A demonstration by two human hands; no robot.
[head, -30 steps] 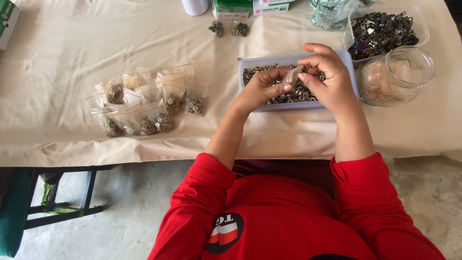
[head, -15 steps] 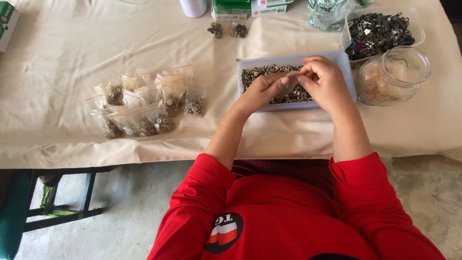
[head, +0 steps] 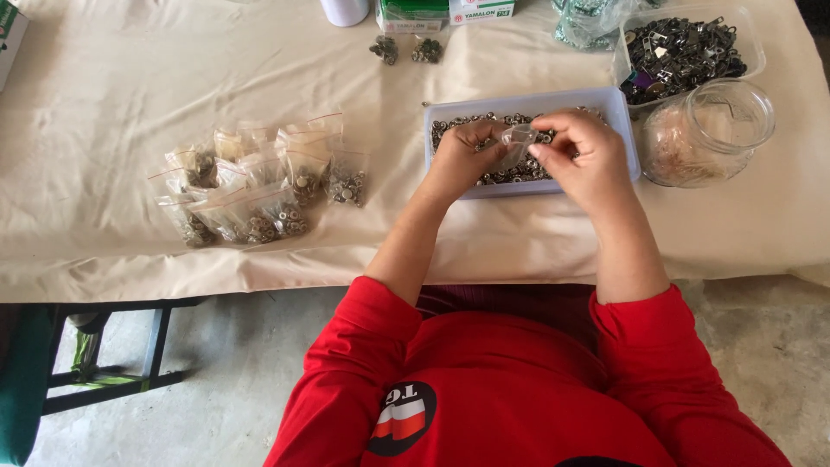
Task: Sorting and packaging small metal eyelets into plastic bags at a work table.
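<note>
Closest in, the left hand [head: 462, 160] and right hand [head: 584, 156] are both up over the pale rectangular tray [head: 622, 130] of small metal rings, pinching a little clear plastic bag [head: 517, 143] between them, fingers closed narrow on its edges so it hangs just above the rings. Off to the left on the cream tablecloth [head: 130, 78] there's a heap of filled zip bags [head: 251, 186], and right beside the tray sits a clear glass jar [head: 713, 130]. Further back are a clear tub of dark metal bits [head: 683, 43], two small clumps of metal parts [head: 406, 49], green boxes [head: 432, 13] and a white cylinder [head: 344, 10] at the far edge.
</note>
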